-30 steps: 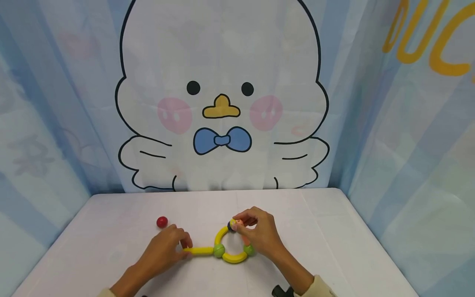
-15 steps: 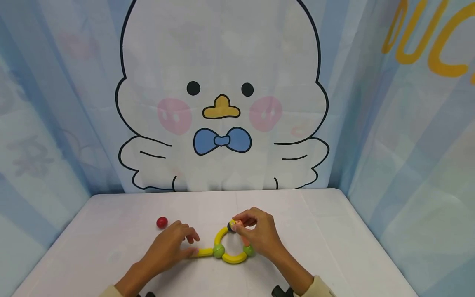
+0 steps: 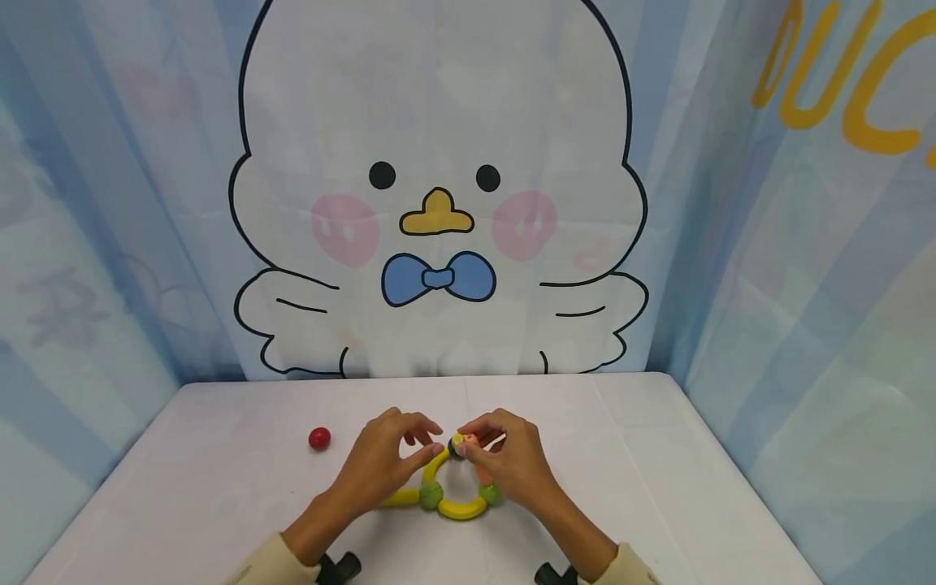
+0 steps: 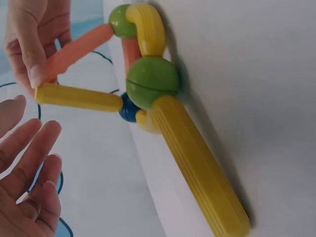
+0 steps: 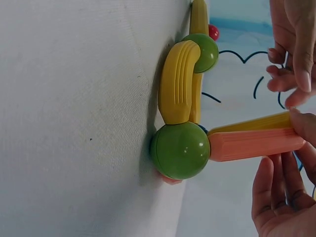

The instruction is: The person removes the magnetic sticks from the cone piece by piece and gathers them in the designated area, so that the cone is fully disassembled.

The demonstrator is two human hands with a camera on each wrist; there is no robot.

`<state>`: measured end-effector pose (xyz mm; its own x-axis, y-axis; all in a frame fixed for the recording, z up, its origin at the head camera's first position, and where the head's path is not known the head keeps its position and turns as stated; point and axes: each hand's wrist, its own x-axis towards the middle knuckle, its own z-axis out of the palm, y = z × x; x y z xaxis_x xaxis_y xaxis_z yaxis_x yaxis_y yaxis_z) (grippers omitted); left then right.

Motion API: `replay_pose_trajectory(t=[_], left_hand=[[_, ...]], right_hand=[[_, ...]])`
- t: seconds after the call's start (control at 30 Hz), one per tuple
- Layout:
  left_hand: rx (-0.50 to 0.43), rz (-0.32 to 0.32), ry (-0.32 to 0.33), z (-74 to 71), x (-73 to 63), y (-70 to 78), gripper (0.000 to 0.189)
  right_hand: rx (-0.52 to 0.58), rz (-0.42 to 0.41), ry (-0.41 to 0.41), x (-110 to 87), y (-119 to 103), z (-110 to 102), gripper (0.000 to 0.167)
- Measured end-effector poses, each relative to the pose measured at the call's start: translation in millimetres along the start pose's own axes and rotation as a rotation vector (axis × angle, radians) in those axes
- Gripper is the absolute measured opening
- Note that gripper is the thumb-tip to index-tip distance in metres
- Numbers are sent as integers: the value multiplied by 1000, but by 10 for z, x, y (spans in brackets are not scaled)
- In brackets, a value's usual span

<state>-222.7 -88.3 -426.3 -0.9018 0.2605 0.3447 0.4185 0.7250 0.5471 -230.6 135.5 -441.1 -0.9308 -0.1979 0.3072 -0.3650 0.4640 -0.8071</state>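
Observation:
My right hand [image 3: 515, 459] pinches the upper ends of an orange rod [image 4: 79, 52] and a yellow rod [image 4: 79, 97] where they meet. The orange rod rises from a green ball [image 5: 180, 150], the yellow one from a dark blue ball [image 4: 129, 107]. These balls belong to a ring of magnetic building pieces on the table, with curved yellow rods [image 5: 176, 84] and another green ball [image 4: 152, 81]. From that ball a straight yellow rod [image 4: 200, 165] points left. My left hand [image 3: 383, 459] hovers beside the pinched tips, fingers loosely bent, holding nothing.
A red ball [image 3: 318, 439] lies on the white table [image 3: 234, 471], left of the ring. Behind the table hangs a curtain [image 3: 439, 97] with a cartoon duck. Black wrist mounts [image 3: 340, 567] show below both wrists.
My left hand has let go of the straight yellow rod and moved right and up toward the pinched rod tips. My right hand stays in place, still pinching.

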Motion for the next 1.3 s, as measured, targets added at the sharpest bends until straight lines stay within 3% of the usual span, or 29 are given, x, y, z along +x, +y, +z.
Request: replay_pose_trajectory(t=[0.37, 0.87, 1.3], left_hand=[[-78, 28, 30, 133, 112, 65, 9], [-108, 45, 12, 176, 93, 58, 11], [-120, 41, -131, 274, -29, 54, 15]], right_hand=[[16, -19, -8, 1, 29, 18, 18], [27, -4, -12, -24, 20, -42, 22], [38, 22, 15, -22, 65, -87, 19]])
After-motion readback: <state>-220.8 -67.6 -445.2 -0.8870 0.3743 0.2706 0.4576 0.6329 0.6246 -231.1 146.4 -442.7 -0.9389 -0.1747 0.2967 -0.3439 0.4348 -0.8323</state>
